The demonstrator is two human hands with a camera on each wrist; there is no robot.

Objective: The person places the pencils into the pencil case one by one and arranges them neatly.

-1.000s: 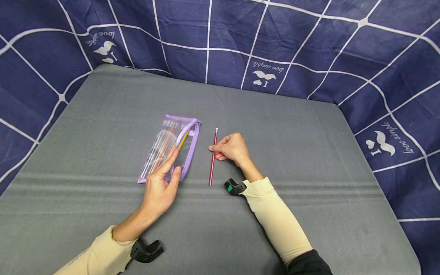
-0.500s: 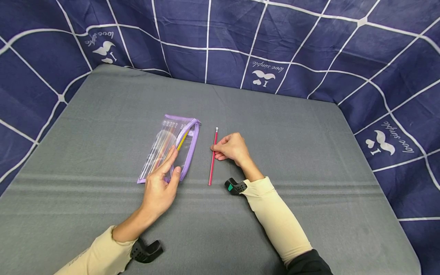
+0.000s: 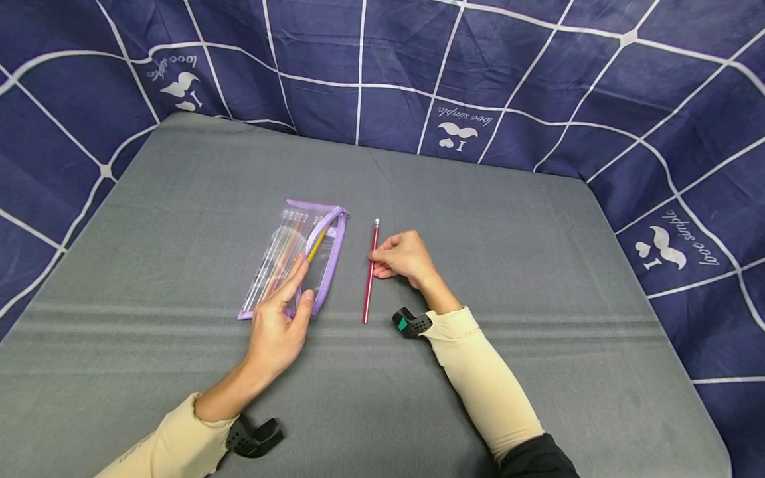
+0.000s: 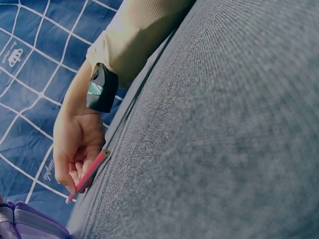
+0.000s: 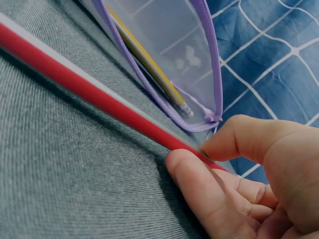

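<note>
In the head view a red pencil [image 3: 369, 292] with an eraser tip lies just right of a clear pencil pouch [image 3: 339, 249] with purple edging. My right hand [image 3: 406, 257] pinches the pencil between thumb and fingers, as the right wrist view also shows. My left hand [image 3: 277, 325] rests on the pouch with its fingers extended. The pouch's zipped side gapes, and a yellow pencil [image 5: 149, 64] lies inside along it. Several more slim pencils [image 3: 281, 252] show through the clear plastic. Part of the pouch is hidden under the left hand.
A grey cloth-covered table [image 3: 478, 219] spreads under everything. Behind and beside it hangs a dark blue curtain [image 3: 400, 53] with white grid lines. Black wrist cameras sit on both wrists, the left one [image 3: 255, 436] close to the table.
My right fingertips have shifted very slightly right, and the pencil has turned a little in their pinch. My left hand and the pouch have stayed in place.
</note>
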